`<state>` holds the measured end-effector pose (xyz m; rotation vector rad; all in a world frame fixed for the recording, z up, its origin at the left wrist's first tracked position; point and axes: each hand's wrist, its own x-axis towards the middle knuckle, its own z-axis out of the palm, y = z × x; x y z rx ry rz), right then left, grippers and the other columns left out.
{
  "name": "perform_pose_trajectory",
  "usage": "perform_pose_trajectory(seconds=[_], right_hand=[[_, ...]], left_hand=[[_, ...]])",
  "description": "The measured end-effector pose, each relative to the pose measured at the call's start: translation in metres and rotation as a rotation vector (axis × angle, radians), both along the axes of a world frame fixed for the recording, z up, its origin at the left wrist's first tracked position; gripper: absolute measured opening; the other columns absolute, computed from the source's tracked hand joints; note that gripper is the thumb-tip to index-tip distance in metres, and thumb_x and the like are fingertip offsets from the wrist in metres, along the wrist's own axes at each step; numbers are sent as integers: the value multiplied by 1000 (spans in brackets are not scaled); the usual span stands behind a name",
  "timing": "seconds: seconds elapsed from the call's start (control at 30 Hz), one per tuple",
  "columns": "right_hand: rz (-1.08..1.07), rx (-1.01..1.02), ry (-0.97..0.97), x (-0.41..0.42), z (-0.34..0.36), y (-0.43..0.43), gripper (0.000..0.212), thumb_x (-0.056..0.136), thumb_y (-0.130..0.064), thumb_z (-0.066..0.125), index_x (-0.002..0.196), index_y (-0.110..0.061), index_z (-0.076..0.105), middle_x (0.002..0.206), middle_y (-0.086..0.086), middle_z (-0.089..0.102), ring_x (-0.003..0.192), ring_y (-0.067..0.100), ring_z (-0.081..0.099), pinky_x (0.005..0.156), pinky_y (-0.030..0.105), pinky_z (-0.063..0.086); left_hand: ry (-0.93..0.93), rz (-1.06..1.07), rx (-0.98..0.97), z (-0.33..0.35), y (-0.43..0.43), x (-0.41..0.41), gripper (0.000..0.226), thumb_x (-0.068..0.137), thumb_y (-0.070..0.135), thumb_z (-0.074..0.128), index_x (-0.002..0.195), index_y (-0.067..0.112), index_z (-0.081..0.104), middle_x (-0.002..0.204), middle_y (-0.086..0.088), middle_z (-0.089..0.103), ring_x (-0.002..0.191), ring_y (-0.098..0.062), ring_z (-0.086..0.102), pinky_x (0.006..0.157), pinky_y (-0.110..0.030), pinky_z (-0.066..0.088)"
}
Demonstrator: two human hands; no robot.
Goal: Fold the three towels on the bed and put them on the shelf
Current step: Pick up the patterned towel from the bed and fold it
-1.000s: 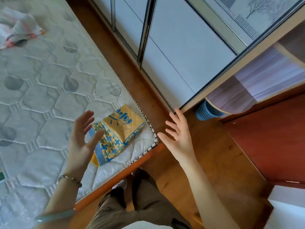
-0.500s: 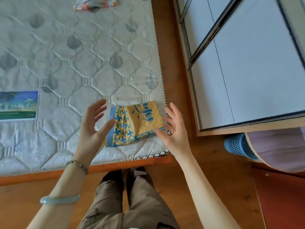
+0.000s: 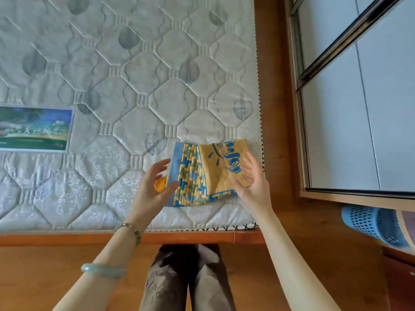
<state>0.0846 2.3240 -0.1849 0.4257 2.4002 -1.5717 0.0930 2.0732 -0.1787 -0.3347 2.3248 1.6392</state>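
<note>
A folded yellow and blue towel (image 3: 202, 173) lies on the quilted mattress (image 3: 134, 86) near its front right corner. My left hand (image 3: 152, 187) hovers at the towel's left edge, fingers loosely spread and holding nothing. Over the towel's right side hangs my right hand (image 3: 251, 180), fingers straight and spread. Neither hand visibly grips the cloth. No other towel and no shelf shows in this view.
A printed label (image 3: 33, 129) is on the mattress at the left. The orange bed frame (image 3: 67, 239) runs along the front. Sliding wardrobe doors (image 3: 359, 108) stand at the right, with a blue perforated basket (image 3: 372, 225) below them. My legs stand on the wooden floor (image 3: 45, 277).
The view swung from the wardrobe down to the bed. Both hands moved in toward the folded towel and now flank it closely. The crumpled towel at the far end has left the frame.
</note>
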Motion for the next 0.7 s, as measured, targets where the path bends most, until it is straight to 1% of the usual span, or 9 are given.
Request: perform_pose_trajectory(seconds=[0.1, 0.2, 0.3, 0.37, 0.47, 0.53, 0.6, 0.67, 0.7], right_hand=[[13, 41, -39, -7, -50, -4, 71, 85, -20, 70, 145, -28, 32, 144, -6, 43, 122, 5, 49, 101, 27, 43], [69, 173, -98, -17, -93, -6, 57, 91, -13, 60, 143, -20, 37, 144, -3, 43, 128, 10, 44, 107, 32, 38], [79, 354, -42, -43, -127, 2, 45, 94, -3, 49, 138, -13, 46, 139, 2, 50, 128, 17, 46, 100, 18, 35], [105, 461, 1, -68, -146, 11, 43, 94, 1, 44, 135, -11, 48, 135, 4, 53, 125, 19, 47, 95, 14, 33], [224, 666, 23, -102, -170, 24, 49, 92, 4, 43, 138, -12, 44, 140, 9, 47, 129, 26, 43, 101, 31, 39], [355, 799, -34, -118, -179, 26, 56, 91, 3, 45, 143, -17, 38, 151, 14, 31, 140, 30, 26, 109, 42, 32], [501, 835, -113, -128, -183, 25, 64, 89, 4, 46, 145, -23, 33, 156, 14, 18, 145, 32, 13, 113, 48, 23], [594, 829, -164, -132, -188, 23, 62, 87, 5, 46, 142, -21, 37, 157, 13, 16, 145, 32, 9, 115, 49, 14], [604, 832, -148, -134, -189, 24, 58, 86, 4, 48, 139, -18, 42, 156, 12, 21, 145, 31, 11, 115, 48, 13]], left_hand=[[-81, -42, -80, -55, -2, -16, 48, 87, 17, 67, 127, 35, 47, 125, 14, 50, 120, -9, 48, 103, -30, 39], [-160, -99, -256, -106, -5, -34, 49, 90, 16, 63, 135, 24, 46, 135, 4, 47, 127, -18, 44, 102, -33, 38], [-68, -246, -405, -144, -8, -60, 50, 92, 12, 59, 139, 13, 43, 144, -4, 45, 134, -22, 40, 108, -32, 31], [41, -429, -508, -166, -9, -82, 54, 90, 10, 59, 141, 7, 41, 147, -9, 42, 137, -27, 37, 112, -33, 26], [143, -582, -628, -196, -10, -110, 62, 90, 14, 60, 146, 7, 34, 153, -10, 35, 142, -27, 30, 116, -39, 24], [129, -620, -678, -209, -7, -122, 67, 92, 20, 57, 150, 11, 25, 158, -5, 24, 147, -23, 20, 119, -41, 19], [94, -666, -717, -220, -1, -127, 70, 93, 24, 55, 152, 14, 20, 160, -2, 20, 148, -21, 14, 120, -40, 15], [101, -675, -751, -225, 4, -127, 69, 91, 26, 58, 150, 15, 24, 157, -3, 26, 146, -23, 19, 118, -40, 17], [120, -658, -769, -227, 6, -126, 68, 90, 26, 60, 148, 14, 29, 153, -5, 33, 143, -26, 25, 116, -41, 20]])
